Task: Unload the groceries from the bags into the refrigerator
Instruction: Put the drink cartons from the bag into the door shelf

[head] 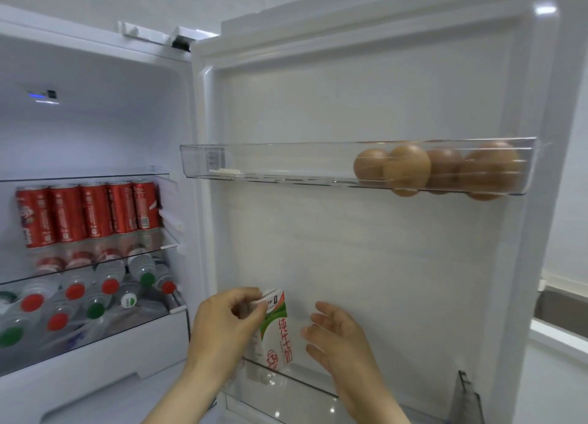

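Two hands reach in from 6 o'clock, nearest the view. The left hand point(222, 325) pinches the top corner of one milk carton point(277, 337) between its thumb and curled fingers point(245, 296). The right hand point(339, 337), at 3 o'clock of the carton, has its fingers loosely spread, just beside the carton and gripping nothing. The carton, white and green with red lettering, stands slightly tilted at the left end of the lower door bin point(302, 380), against the inside of the open refrigerator door point(366, 248). Farther up the door, toward 1 o'clock, one clear upper door bin point(254, 165) holds four brown eggs point(407, 170), bunched at its right end. Deeper in, at 9 o'clock, a glass shelf point(168, 245) inside the cabinet carries five red cans point(95, 210), upright in one row. Below them, toward 8 o'clock, clear bottles point(109, 280) lie on their sides with caps facing out. Five red caps, at least three green and one white show, but the exact number of bottles cannot be told.
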Available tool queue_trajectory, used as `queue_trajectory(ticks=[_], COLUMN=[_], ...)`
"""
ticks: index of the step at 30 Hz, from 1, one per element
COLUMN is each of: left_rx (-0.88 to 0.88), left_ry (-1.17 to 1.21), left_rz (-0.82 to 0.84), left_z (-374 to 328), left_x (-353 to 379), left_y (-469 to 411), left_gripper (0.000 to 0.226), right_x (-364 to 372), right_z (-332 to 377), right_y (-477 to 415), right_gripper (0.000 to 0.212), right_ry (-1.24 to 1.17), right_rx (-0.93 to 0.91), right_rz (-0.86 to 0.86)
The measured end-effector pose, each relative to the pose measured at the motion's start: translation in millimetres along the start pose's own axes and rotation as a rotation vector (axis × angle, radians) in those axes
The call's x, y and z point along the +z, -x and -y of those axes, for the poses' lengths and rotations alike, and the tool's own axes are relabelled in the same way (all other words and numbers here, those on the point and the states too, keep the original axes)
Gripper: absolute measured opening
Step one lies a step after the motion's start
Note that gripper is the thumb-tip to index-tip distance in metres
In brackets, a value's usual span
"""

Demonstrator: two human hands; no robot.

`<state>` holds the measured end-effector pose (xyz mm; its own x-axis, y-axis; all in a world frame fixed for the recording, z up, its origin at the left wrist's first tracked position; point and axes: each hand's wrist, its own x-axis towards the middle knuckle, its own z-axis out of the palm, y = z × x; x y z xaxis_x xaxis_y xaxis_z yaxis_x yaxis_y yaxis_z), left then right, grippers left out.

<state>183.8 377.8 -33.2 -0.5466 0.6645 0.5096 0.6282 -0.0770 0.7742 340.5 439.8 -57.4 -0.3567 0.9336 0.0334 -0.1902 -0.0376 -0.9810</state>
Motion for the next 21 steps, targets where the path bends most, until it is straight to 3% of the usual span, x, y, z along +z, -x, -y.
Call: queue_trajectory(ticks=[9, 14, 21], left_rx=[0.207, 0.199, 0.291], left_ry=[-0.358, -0.45, -0.483], left_rz=[0.05, 0.037, -0.029], left_z=[18.4, 18.0, 32.3], left_x=[7.1, 6.0, 7.6], left_y=[4.3, -0.2, 4.5], left_gripper=[0.011, 0.011, 0.029], right_x=[-1.4, -0.9, -4.4], right_z=[-2.9, -3.9, -3.5], right_y=[-3.5, -5.0, -10.6], right_gripper=[0.027, 0.022, 0.023], right_ry=[0.076, 0.198, 0.255], right_rx=[-0.001, -0.022, -0.013], right_rz=[-0.049, -0.033, -0.038])
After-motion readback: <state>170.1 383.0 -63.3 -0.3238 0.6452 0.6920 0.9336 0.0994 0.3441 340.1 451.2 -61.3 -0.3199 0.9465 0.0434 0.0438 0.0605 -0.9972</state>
